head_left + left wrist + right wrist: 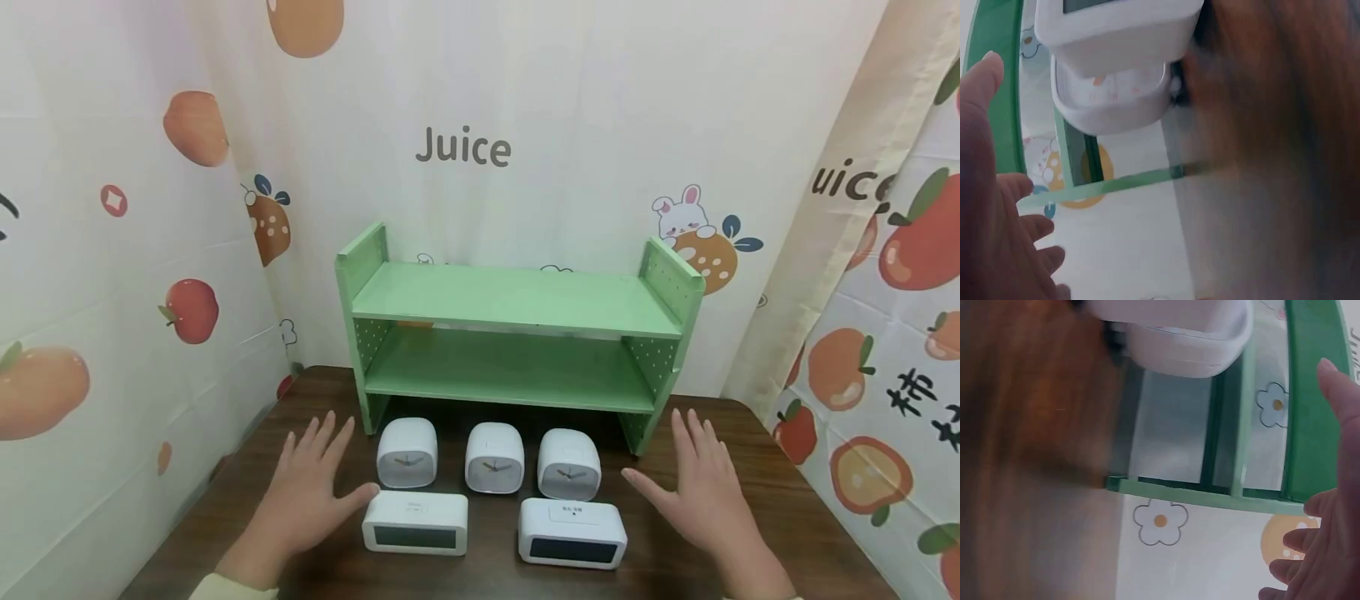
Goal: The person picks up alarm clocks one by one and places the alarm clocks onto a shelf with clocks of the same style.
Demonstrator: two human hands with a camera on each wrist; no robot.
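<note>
The left hand [311, 493] and the right hand [703, 493] hold nothing: we see both above the worktop [492, 557] with fingers extended and thumbs out toward the clocks between them. From the head view the left thumb overlaps a corner of the left digital clock [416, 523]; in the left wrist view we find it apart from that clock. The right thumb ends near the right dial clock [568, 464], with a gap between.

Five white clocks stand on the worktop before the green shelf [517, 296]. The left digital clock is in front of the left dial clock [407, 452], the right digital clock [572, 533] in front of the right dial clock, and the middle dial clock [494, 458] sits between its two neighbours, apart from both.

We would expect all five to be light, hard-shelled plastic, stiff enough for a firm pinch. Their smooth casings could slip under dry fingertips, and the displays and dial windows are probably the parts that scratch or crack most easily. For the digital clocks, we would take the two short ends, thumb opposite fingers, clear of the dark displays. The dial clocks have rounded tops that offer little edge, so we would grip them low on both side walls, keeping fingers off the dials.
</note>
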